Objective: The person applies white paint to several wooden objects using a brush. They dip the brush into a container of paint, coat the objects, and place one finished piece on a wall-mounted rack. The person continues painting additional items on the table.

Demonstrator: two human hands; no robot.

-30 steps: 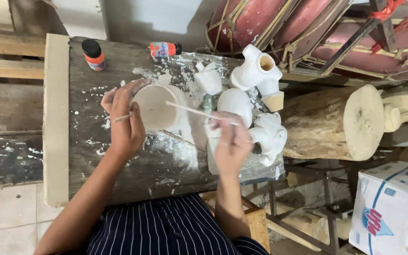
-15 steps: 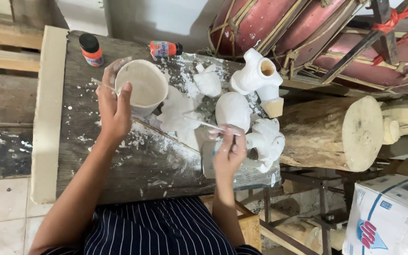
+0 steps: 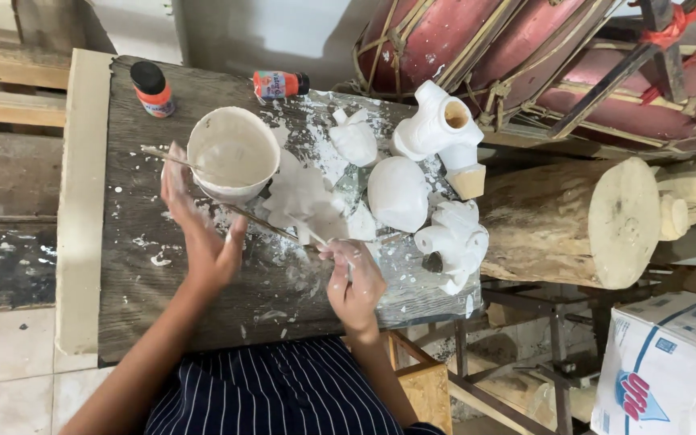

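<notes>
White bowl (image 3: 234, 155) by left hand (image 3: 199, 225) — orange-labelled bottles (image 3: 152, 89) behind.

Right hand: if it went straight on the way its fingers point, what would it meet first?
The right hand points up and slightly left. First in that line is probably the flat white piece just beyond its fingertips, though depth is hard to judge; the white bowl lies further left.

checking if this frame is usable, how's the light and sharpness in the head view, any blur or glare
Head view: soft, even daylight with faint shadows only; the white figurines look bright but keep their shape, no hard glare; the left hand beside the bowl and the right hand are slightly soft; the wooden board grain reads clearly; wide lens bends the edges.
</notes>
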